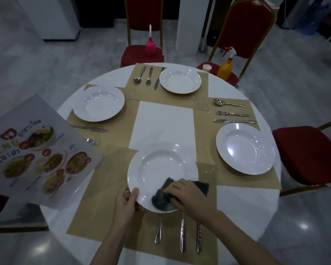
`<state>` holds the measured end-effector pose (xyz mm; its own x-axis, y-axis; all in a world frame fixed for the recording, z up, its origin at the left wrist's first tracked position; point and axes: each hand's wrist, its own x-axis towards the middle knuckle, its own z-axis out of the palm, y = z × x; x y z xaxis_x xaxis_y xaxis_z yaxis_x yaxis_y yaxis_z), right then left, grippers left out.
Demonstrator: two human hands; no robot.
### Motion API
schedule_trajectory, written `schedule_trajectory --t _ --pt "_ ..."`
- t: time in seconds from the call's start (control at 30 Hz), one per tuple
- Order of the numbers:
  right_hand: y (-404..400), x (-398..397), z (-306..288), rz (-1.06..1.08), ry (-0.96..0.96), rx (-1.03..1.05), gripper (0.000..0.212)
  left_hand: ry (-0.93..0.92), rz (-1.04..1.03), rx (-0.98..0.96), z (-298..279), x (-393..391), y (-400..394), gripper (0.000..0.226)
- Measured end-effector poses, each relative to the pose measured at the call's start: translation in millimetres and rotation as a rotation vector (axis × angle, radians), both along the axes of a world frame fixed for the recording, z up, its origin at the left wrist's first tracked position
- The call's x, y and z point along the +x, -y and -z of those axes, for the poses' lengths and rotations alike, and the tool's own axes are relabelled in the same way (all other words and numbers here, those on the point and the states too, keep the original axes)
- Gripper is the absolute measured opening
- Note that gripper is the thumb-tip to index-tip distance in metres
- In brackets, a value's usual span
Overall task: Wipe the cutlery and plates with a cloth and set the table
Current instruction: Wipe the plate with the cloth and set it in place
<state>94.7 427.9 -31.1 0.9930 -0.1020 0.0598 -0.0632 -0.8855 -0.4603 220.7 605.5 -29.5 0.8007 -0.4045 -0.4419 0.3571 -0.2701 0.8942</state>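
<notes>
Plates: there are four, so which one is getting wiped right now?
The nearest plate, closest to the person. The left hand holds its rim while the right hand presses a dark cloth on it. The other three lie untouched on their mats.

The bare white patch [163, 123] at the centre of the table [227, 92] lay open to a reach, ringed by four plates: upper left [98, 103], top centre [180, 79], right [245, 148] and lower centre [157, 169]. Cutlery [231, 113] barred the right edge, and more [148, 76] lay top centre. A menu sheet [33, 150] overhung the left edge, with three handles [182, 232] low in the frame.
</notes>
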Motion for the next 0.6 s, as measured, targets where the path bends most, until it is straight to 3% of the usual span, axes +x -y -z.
schedule_trajectory --t 0.1,0.23,0.47,0.6 --pt "11.9 -21.3 5.3 0.266 0.034 0.190 0.024 -0.002 -0.046 0.019 7.3 -6.2 -23.0 0.012" --pt "14.5 -26.8 -3.6 0.634 0.055 0.712 0.028 -0.067 -0.185 0.008 17.3 -12.5 -48.5 0.014" --pt "-14.8 -12.3 -2.6 0.848 -0.012 1.169 0.018 -0.056 -0.296 0.006 24.1 -7.7 -72.5 0.014" --pt "-33.7 -4.3 1.4 0.948 -0.060 1.489 0.023 -0.084 -0.347 -0.017 25.1 -1.5 -78.3 0.008"
